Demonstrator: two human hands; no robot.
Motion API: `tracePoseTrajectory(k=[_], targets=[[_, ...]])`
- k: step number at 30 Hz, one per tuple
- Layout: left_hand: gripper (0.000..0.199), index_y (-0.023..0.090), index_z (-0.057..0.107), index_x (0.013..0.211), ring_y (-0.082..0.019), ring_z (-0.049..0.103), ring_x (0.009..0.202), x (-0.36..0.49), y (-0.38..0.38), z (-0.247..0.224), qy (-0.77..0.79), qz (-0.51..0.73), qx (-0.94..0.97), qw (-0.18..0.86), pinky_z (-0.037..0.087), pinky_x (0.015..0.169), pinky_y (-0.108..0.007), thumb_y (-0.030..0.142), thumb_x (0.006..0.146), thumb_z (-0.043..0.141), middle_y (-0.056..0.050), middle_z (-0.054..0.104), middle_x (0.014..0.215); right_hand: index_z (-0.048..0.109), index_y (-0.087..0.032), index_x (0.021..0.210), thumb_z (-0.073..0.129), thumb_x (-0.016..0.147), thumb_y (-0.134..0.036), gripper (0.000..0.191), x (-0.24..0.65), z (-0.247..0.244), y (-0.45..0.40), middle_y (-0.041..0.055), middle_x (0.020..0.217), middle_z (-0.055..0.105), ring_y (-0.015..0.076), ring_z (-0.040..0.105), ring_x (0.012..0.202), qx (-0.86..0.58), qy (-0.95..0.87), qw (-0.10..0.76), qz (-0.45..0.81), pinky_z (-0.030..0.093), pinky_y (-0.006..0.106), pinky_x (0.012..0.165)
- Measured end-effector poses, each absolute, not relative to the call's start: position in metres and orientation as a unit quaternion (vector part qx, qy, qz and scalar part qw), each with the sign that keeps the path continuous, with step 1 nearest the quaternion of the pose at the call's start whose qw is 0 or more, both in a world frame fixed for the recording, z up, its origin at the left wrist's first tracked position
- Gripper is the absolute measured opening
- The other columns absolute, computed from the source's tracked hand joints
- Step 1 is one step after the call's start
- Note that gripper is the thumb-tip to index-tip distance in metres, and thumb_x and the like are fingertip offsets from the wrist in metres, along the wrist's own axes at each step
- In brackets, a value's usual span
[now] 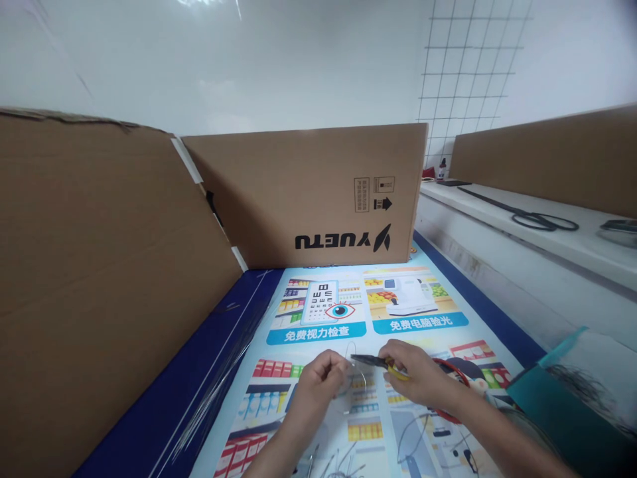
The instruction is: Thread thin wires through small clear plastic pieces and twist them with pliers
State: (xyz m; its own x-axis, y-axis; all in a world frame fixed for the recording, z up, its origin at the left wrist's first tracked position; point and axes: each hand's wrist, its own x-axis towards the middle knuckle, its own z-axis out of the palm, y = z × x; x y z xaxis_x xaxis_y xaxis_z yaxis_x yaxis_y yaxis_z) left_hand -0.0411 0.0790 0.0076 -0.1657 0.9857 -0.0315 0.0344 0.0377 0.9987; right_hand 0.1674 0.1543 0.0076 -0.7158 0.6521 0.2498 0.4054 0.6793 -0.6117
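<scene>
My left hand (326,375) is closed, its thumb and fingertips pinching a thin bent wire (365,381) that loops above and below them. My right hand (415,373) is wrapped round pliers (368,360) with dark narrow jaws and yellow handles. The jaw tips point left and meet or nearly meet the wire beside my left fingers; whether they grip it I cannot tell. Below the hands, several thin metal pieces (341,461) lie on the printed table cover (323,355).
A bundle of long thin wires (209,398) runs along the left side. Cardboard panels (298,192) stand behind and left. At right are a teal box (562,392) holding dark wire, a red ring (455,372) partly behind my arm, and a white ledge with black-handled scissors (537,219).
</scene>
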Motion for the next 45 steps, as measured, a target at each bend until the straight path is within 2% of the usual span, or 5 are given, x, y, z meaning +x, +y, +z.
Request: tracePoseTrajectory(k=[7,12,19,36,45], targets=[[0.013,0.018,0.052,0.067,-0.009,0.035,0.047,-0.045,0.081,0.006,0.564,0.542,0.437,0.444,0.028,0.049,-0.021,0.027,0.076,0.053,0.006,0.042,0.051,0.050,-0.021,0.093,0.053,0.072,-0.013,0.023,0.171,0.015,0.159,-0.0010,0.084,0.054,0.0125,0.048,0.068,-0.328,-0.847,0.233,0.347,0.039,0.023,0.060],[0.017,0.017,0.056,0.070,-0.010,0.037,0.049,-0.046,0.080,0.003,0.557,0.524,0.470,0.442,0.028,0.049,-0.021,0.032,0.077,0.055,0.005,0.044,0.052,0.052,-0.021,0.092,0.056,0.069,-0.013,0.025,0.168,0.015,0.155,-0.0007,0.084,0.054,0.0126,0.048,0.068,-0.315,-0.864,0.226,0.320,0.040,0.023,0.061],[0.017,0.017,0.053,0.069,-0.009,0.036,0.048,-0.041,0.080,0.008,0.540,0.529,0.458,0.469,0.027,0.048,-0.020,0.031,0.075,0.056,0.005,0.044,0.053,0.055,-0.022,0.089,0.052,0.073,-0.015,0.018,0.164,0.013,0.151,-0.0010,0.078,0.057,0.0126,0.049,0.064,-0.344,-0.873,0.201,0.282,0.037,0.023,0.057],[0.016,0.016,0.056,0.073,-0.008,0.039,0.049,-0.044,0.081,0.003,0.516,0.550,0.411,0.513,0.031,0.049,-0.020,0.031,0.079,0.054,0.004,0.046,0.058,0.054,-0.023,0.092,0.052,0.072,-0.014,0.022,0.158,0.008,0.145,-0.0011,0.079,0.057,0.0134,0.049,0.064,-0.356,-0.865,0.222,0.275,0.039,0.024,0.059],[0.018,0.017,0.057,0.075,-0.009,0.040,0.053,-0.046,0.079,0.004,0.531,0.567,0.441,0.449,0.033,0.052,-0.020,0.033,0.083,0.051,0.003,0.046,0.062,0.053,-0.023,0.097,0.054,0.070,-0.012,0.029,0.159,0.006,0.145,0.0000,0.085,0.057,0.0138,0.050,0.068,-0.354,-0.862,0.239,0.273,0.040,0.026,0.063]])
